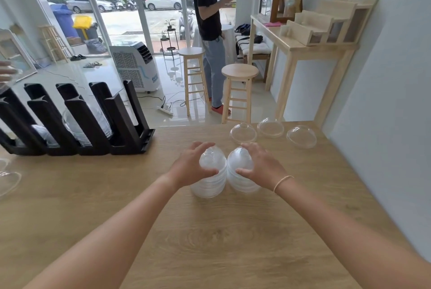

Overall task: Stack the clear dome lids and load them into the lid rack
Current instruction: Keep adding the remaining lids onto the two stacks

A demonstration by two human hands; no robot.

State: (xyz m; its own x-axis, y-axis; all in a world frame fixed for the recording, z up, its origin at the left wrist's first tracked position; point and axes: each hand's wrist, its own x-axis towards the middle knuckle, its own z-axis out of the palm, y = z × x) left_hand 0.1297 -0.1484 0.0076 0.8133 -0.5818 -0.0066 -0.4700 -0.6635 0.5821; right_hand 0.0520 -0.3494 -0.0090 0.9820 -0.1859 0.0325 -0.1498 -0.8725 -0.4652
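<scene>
Wood counter (233, 230) underneath everything. Black lid rack (77, 120) parked at far left edge, clear lids already sitting in couple of middle slots. Two stacks of dome lids mid-counter, side by side, touching: left stack (210, 181) gripped by left hand (193, 165), fingers curled over top; right stack (240, 172) gripped same way by right hand (258, 167). Three loose dome lids (270, 127) lined up along far edge, toward right corner.
</scene>
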